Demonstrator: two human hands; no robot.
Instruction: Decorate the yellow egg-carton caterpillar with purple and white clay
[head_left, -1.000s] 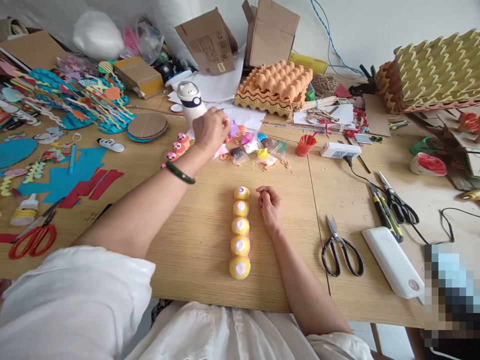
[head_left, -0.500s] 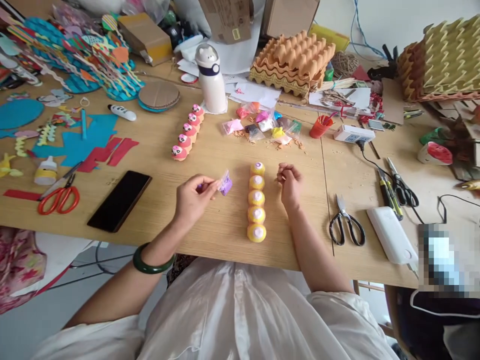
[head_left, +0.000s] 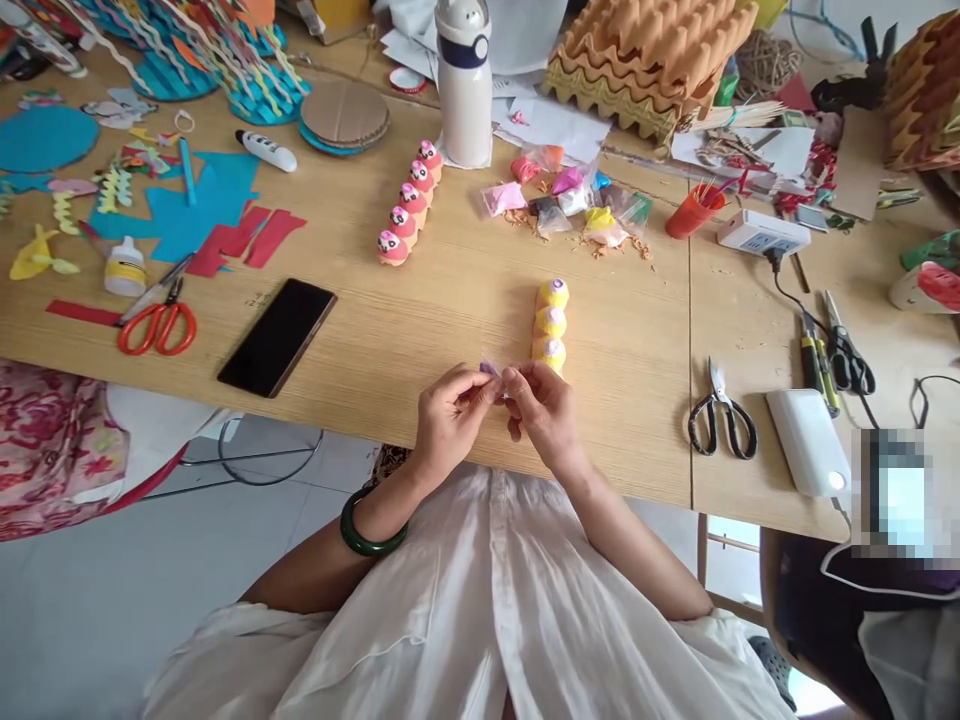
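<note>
My left hand (head_left: 455, 412) and my right hand (head_left: 546, 410) meet near the table's front edge, fingertips pinched on a small clear bag of purple clay (head_left: 490, 369). Much of the bag is covered by my fingers. Just beyond my right hand runs a yellow-painted egg-carton strip (head_left: 552, 322) with pale lilac dabs on its bumps; its near end is hidden behind that hand. Farther back on the left stands a pink egg-carton strip (head_left: 409, 205) with small faces on its bumps.
Bags of coloured clay (head_left: 577, 195) lie near a white bottle (head_left: 465, 95). On the left are a phone (head_left: 277, 337) and red-handled scissors (head_left: 159, 322). Black-handled scissors (head_left: 721, 415) and a white power bank (head_left: 808, 442) lie right. Egg trays (head_left: 645, 65) are stacked behind.
My left hand has carried the bag of purple clay right and nearer to me. My right hand has come left to meet it and now grips the bag. The view has shifted.
</note>
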